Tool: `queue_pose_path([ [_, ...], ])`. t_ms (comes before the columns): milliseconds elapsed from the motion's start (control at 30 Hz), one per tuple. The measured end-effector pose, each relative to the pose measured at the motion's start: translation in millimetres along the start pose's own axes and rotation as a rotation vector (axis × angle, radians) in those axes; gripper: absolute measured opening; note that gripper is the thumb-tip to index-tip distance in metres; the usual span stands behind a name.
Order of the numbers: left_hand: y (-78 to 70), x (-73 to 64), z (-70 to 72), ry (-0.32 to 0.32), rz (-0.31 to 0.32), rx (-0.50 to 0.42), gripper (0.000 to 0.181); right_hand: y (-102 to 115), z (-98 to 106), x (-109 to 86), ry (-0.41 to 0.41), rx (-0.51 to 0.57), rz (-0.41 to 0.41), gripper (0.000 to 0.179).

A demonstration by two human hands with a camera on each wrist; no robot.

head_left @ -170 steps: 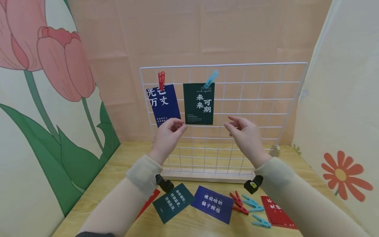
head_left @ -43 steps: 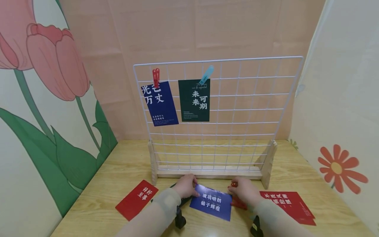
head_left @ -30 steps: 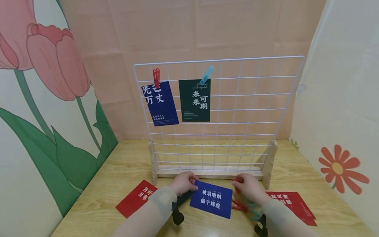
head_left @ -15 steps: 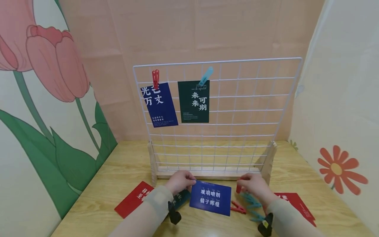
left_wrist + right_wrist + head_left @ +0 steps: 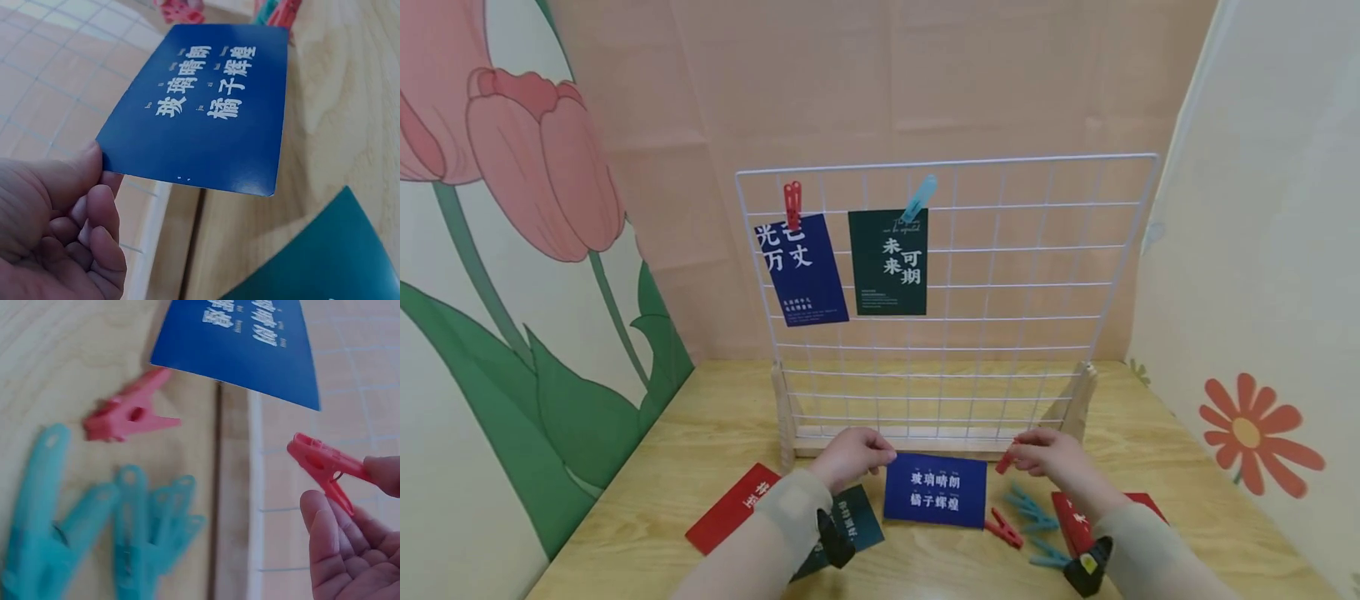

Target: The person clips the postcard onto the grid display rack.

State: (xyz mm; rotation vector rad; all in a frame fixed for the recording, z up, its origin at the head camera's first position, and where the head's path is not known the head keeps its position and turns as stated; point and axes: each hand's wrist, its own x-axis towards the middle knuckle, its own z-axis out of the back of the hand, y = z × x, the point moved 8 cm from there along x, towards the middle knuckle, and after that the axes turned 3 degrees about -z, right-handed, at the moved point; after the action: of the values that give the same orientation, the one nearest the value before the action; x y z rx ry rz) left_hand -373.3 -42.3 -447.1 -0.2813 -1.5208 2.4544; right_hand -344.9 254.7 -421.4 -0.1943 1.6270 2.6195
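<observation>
By its upper left corner, my left hand (image 5: 852,458) pinches a blue card (image 5: 935,504) with white Chinese lettering; the left wrist view shows the card raised off the wood and tilted. My right hand (image 5: 1063,468), right of the card, holds a red clothespin (image 5: 315,459) between thumb and fingers, clear of the card. Behind both stands a white wire grid rack (image 5: 1000,286). On it hang a dark blue card (image 5: 808,279) under a red clothespin (image 5: 793,204) and a dark green card (image 5: 887,275) under a light blue clothespin (image 5: 920,198).
On the table (image 5: 715,433) lie a red card (image 5: 726,517) and a green card (image 5: 861,521), both partly behind my left arm. Another red clothespin (image 5: 1004,529), several teal clothespins (image 5: 1032,510) and red cards (image 5: 1071,521) lie by my right arm.
Both hands came down from the rack to the table. My left hand has lifted the blue card's near side upward; my right hand has picked up a red clothespin and moved right.
</observation>
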Motion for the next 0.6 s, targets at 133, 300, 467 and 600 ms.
queue_pose_path([
  [133,-8.1,-1.3,2.8,-0.009,-0.027,-0.033,0.009,13.2,11.1,-3.5,-0.004,0.015,0.064,0.050],
  [300,-15.8,-1.6,5.1,-0.008,-0.045,-0.062,0.011,28.9,22.1,-11.5,0.010,-0.029,0.114,0.051],
  [467,-26.8,-1.8,10.7,-0.018,-0.032,-0.039,0.011,46.3,33.2,-19.5,0.001,-0.061,0.164,0.050],
  [600,-41.0,-2.0,13.9,-0.020,-0.050,-0.040,0.011,61.7,44.2,-24.2,-0.024,-0.072,0.205,0.053],
])
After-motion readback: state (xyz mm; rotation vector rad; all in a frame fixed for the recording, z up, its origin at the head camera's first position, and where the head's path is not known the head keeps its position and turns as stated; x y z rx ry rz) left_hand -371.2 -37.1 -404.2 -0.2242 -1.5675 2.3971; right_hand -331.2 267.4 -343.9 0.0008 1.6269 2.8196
